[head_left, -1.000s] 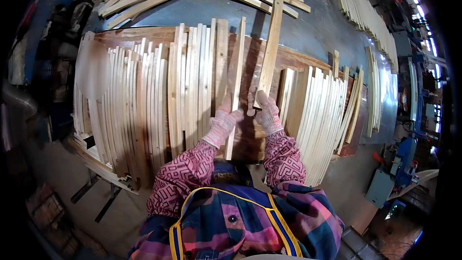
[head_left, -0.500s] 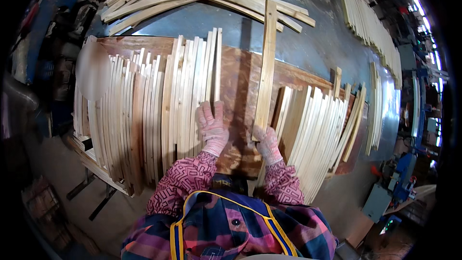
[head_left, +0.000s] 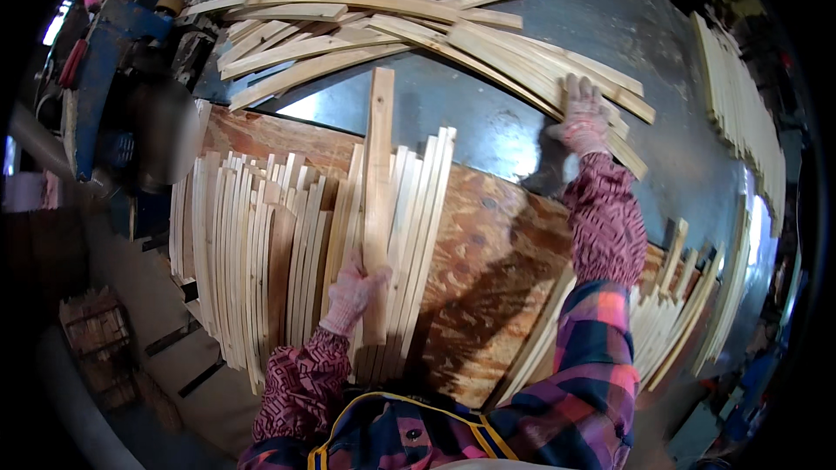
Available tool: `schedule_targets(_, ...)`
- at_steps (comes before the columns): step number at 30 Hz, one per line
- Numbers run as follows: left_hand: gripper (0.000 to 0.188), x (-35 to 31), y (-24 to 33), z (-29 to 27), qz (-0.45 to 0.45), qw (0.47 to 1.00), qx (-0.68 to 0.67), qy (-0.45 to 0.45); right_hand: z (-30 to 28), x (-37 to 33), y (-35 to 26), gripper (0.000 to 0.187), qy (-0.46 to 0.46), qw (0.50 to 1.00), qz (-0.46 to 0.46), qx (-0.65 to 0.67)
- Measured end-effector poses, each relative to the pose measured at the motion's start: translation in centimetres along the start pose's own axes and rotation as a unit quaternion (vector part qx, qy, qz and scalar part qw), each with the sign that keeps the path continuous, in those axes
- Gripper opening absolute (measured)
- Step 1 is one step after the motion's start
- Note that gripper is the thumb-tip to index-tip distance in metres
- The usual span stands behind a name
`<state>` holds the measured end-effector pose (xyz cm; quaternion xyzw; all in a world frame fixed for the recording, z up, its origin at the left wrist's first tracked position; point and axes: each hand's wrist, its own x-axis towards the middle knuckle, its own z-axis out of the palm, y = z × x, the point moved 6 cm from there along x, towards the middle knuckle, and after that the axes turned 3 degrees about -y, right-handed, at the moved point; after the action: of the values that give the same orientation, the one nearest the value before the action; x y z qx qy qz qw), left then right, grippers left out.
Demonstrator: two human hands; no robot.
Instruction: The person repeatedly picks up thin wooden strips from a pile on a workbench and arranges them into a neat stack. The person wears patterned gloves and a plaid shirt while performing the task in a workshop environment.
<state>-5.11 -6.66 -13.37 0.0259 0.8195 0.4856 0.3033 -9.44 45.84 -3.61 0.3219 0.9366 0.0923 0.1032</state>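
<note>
My left hand, in a pinkish work glove, is closed round the lower part of a wooden slat. That slat points away from me over a row of slats standing close together on the left. Stretched far forward, my right hand, gloved too, lies with its fingers apart on the right end of a loose heap of wooden slats. Whether its thumb grips any of them is hidden.
Under the rows lies a reddish-brown board on a blue-grey metal table. Another slat row stands by my right arm. More slats line the far right, and machinery stands at the left.
My right hand has left the slat it held and reached forward to the heap. My left hand has gone from touching the left row to holding a slat. The view has shifted.
</note>
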Motion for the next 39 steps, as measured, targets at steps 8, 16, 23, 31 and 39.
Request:
schedule_targets(8,0.088,-0.4,0.8,0.2,-0.106,0.988,-0.069,-0.085,-2.4,4.8,-0.5,0.084,-0.096,0.994,-0.043,-0.039)
schedule_targets(16,0.078,-2.6,6.6,-1.9,0.008,0.969,-0.240,-0.051,-8.6,-4.6,-1.0,0.030,-0.240,0.950,-0.167,0.109)
schedule_targets(23,0.069,-8.4,5.0,-28.9,0.032,0.974,-0.215,0.063,-1.2,-28.7,-7.7,0.028,-0.223,0.878,0.000,0.423)
schedule_targets(31,0.063,-4.3,-6.6,-57.2,-0.037,0.925,0.293,0.240,1.9,-49.6,-20.5,0.096,-0.137,0.938,0.263,0.178)
schedule_targets(39,0.057,4.6,-11.4,-61.4,-0.038,0.944,0.293,0.145,-0.4,-51.5,-23.2,0.083,0.022,0.920,0.238,0.311)
